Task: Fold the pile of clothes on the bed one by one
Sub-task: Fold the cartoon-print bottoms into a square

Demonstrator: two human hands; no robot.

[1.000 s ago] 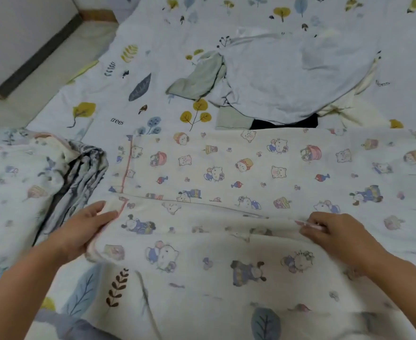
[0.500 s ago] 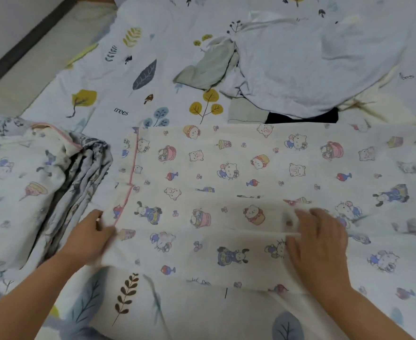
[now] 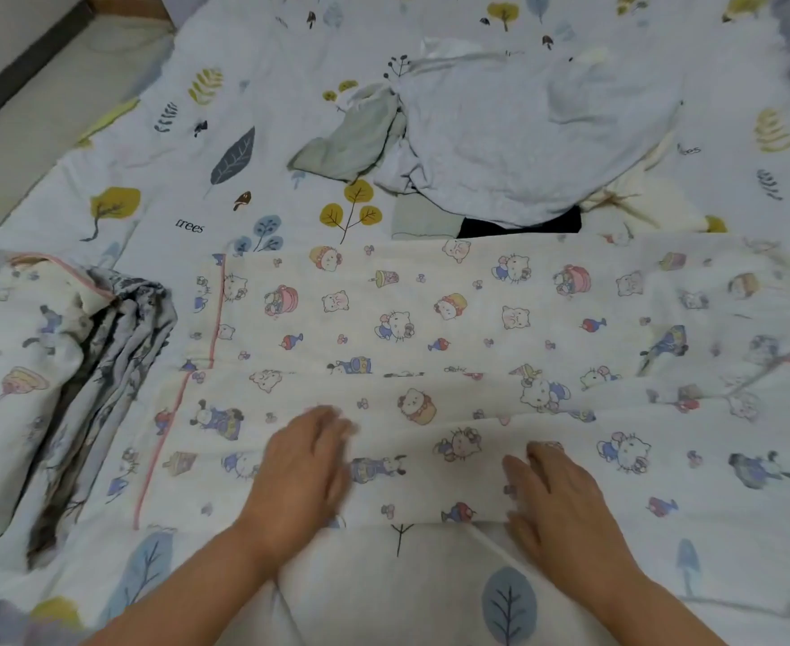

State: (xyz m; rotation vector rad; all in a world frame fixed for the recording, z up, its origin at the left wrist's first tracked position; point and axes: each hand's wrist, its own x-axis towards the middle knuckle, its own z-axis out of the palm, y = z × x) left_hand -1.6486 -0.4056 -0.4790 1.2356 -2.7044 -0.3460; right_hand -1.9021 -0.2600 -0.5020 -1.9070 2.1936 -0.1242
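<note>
Cartoon-print garment (image 3: 430,328) — left hand (image 3: 302,473) moved inward, flat.

The word "trees" is printed in small dark slanted letters on the leaf-patterned bedsheet (image 3: 150,146), left of centre, between a yellow tree motif and a blue one. Near the right edge of the same sheet a second print of the word shows only its last letters, "ees", the start hidden under the crumpled pale blue garment (image 3: 537,128). The cartoon-print garment (image 3: 430,328) carries pictures only; no lettering on it can be read.
</note>
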